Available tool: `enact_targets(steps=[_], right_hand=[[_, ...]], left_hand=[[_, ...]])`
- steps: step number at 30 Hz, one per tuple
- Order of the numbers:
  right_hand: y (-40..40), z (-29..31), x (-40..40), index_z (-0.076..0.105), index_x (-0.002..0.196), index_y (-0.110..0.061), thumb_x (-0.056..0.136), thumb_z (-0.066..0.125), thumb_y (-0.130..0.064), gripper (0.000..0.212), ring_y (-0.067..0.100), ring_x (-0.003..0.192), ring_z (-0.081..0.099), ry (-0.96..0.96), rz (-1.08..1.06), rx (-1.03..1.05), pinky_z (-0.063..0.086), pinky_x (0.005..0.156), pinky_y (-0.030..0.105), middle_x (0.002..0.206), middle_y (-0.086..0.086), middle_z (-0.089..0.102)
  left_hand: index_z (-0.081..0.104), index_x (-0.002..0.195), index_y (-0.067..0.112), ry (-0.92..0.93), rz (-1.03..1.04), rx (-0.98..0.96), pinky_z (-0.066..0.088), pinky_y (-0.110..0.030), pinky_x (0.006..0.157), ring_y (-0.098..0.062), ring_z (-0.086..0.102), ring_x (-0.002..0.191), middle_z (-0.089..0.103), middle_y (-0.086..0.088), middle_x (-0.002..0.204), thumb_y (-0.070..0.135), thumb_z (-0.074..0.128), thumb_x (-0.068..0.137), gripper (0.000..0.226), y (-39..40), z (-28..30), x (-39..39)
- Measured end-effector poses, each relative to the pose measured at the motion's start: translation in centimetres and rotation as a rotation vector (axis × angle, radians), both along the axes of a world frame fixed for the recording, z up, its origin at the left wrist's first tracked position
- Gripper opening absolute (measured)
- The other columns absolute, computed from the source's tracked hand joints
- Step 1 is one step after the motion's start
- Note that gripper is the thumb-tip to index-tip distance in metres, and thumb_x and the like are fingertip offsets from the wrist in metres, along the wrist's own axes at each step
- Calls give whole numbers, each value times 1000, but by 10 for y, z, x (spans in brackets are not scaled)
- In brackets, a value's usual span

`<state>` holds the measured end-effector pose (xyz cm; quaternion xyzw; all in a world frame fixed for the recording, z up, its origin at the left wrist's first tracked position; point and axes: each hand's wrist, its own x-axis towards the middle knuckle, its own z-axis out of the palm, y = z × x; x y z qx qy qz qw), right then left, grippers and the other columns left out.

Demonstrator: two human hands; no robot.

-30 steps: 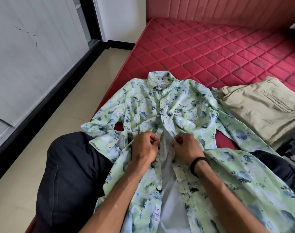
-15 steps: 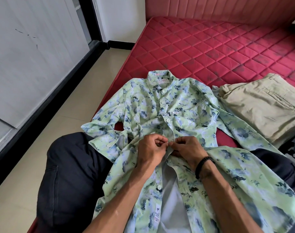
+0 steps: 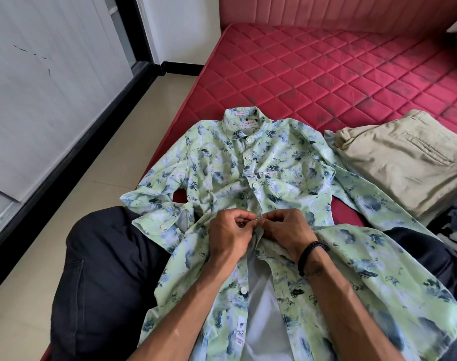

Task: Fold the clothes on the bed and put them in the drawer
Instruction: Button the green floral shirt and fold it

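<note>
A light green shirt with a blue floral print (image 3: 282, 175) lies face up on the red quilted mattress (image 3: 313, 71), its lower part draped over my lap. Its upper buttons are fastened; below my hands the front hangs open. My left hand (image 3: 228, 234) pinches the left edge of the shirt's front at mid-chest. My right hand (image 3: 287, 230), with a black band on the wrist, pinches the right edge, and the fingertips of both hands meet at a button. Folded beige trousers (image 3: 407, 162) lie on the mattress to the right of the shirt.
My legs in black trousers (image 3: 107, 277) sit at the mattress edge under the shirt. Cream floor tiles (image 3: 99, 162) and a white sliding wardrobe door (image 3: 39, 82) are on the left. A padded red headboard (image 3: 339, 11) runs along the back. More fabric lies at the right edge.
My hands have come together from slightly apart, drawing the two front edges of the shirt closed at a button. They also sit a little higher on the shirt.
</note>
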<state>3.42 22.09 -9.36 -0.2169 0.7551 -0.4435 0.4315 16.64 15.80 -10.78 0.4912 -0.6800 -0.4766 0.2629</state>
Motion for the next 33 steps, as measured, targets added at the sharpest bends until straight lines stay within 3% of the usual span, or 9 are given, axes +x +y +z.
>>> enact_targets(steps=[6,12,17,20,22,25,29,33], right_hand=[[-1,1,3,79,88,-7,90,78,-10,4,31,86,77,-1,17,-32,63,86,48,81,9,79],[2,3,5,81,90,-10,94,73,-13,9,28,88,77,-57,63,-43,61,91,47,84,9,79],[3,-3,14,81,85,-12,90,78,-15,7,30,85,77,0,-42,-73,62,87,48,81,7,79],[2,3,13,81,87,-10,84,85,-29,20,25,80,76,-72,-28,-51,64,82,40,81,8,79],[2,3,12,79,88,-7,83,86,-28,22,22,76,74,-72,-24,-39,63,79,38,82,10,79],[-1,-2,11,74,87,-2,92,76,-12,11,30,77,74,-108,-75,-22,63,83,47,88,22,77],[-2,-5,8,73,82,-6,98,67,-11,17,32,75,71,-145,-44,5,60,84,52,85,22,76],[0,-5,6,76,79,-7,99,65,-12,23,42,84,73,-209,-36,23,57,91,61,86,26,75]], left_hand=[[81,90,25,12,73,41,60,-20,67,4,71,73,76,14,82,24,86,82,9,3,1,0],[80,87,20,161,228,250,64,-34,71,-13,77,73,79,2,79,12,87,81,13,-2,-2,1],[81,90,19,94,142,155,57,-16,62,-5,74,71,77,7,80,15,87,80,12,-6,-1,0],[80,89,21,89,127,129,59,-19,60,-3,73,68,76,8,79,13,86,81,12,-6,-1,1],[79,87,24,62,115,120,60,-20,62,-2,73,68,75,11,78,17,86,81,12,-6,-2,0],[80,88,26,71,109,125,62,-26,70,-1,73,74,77,11,80,21,88,79,13,-6,-4,-2],[82,96,26,74,44,112,63,-29,76,0,73,77,78,11,85,21,87,81,16,-6,-2,-2],[82,94,26,95,22,188,64,-35,78,-7,75,79,79,8,83,20,89,79,18,-9,-3,0]])
